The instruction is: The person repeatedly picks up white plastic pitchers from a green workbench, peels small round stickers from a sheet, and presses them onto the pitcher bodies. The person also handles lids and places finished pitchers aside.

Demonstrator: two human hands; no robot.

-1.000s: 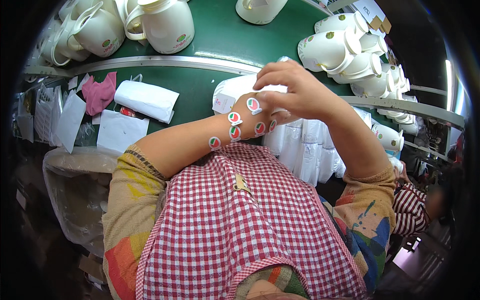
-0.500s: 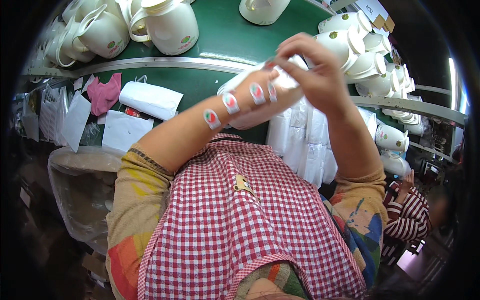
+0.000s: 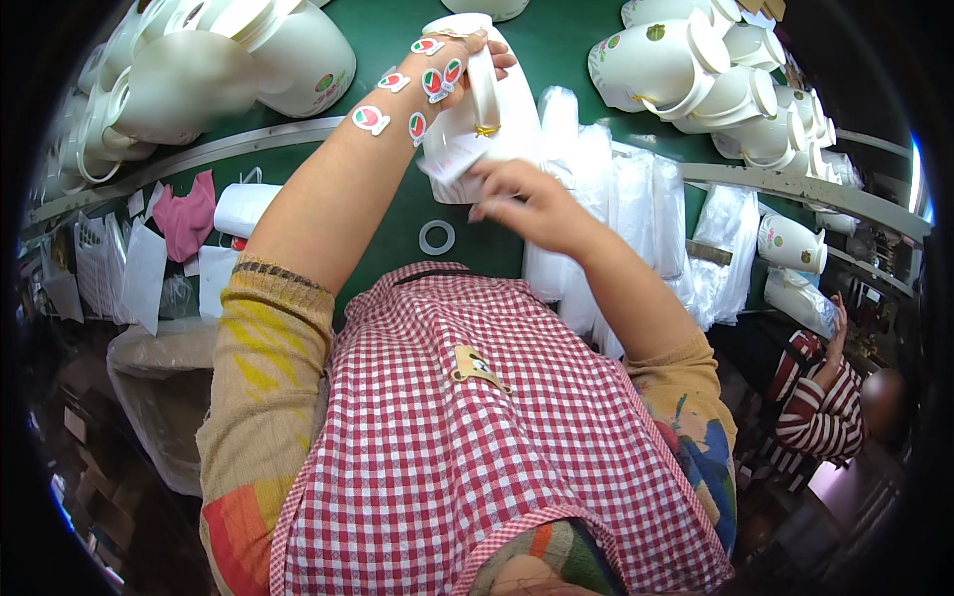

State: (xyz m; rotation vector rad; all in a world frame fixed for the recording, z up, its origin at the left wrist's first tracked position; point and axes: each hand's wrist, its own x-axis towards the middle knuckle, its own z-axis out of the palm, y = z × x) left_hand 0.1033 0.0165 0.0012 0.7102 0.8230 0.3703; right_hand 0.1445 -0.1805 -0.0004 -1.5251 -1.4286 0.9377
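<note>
A white jug (image 3: 512,94) lies tilted on the green worktop in front of me, its loop handle facing up. My left hand (image 3: 467,65) closes its fingers around the upper part of that handle. Several red-and-green stickers (image 3: 371,120) cling to my left wrist and forearm. A gold tie (image 3: 486,131) circles the handle's lower end. Just below it is a white tag (image 3: 455,159), smeared by motion. My right hand (image 3: 532,204) is beside the tag, its fingers bent and blurred; whether they touch the tag cannot be made out.
Clear plastic bags (image 3: 636,204) lie stacked to the right. White jugs (image 3: 656,65) crowd the far right, with more jugs (image 3: 308,65) at far left. A pale ring (image 3: 436,237) sits near my apron. Pink cloth (image 3: 187,214) hangs at left. A person in stripes (image 3: 820,402) is at right.
My right hand has come off my left wrist and moved down and left, beside the tag. My left hand has moved up and left, onto the jug's handle. The pale ring now shows.
</note>
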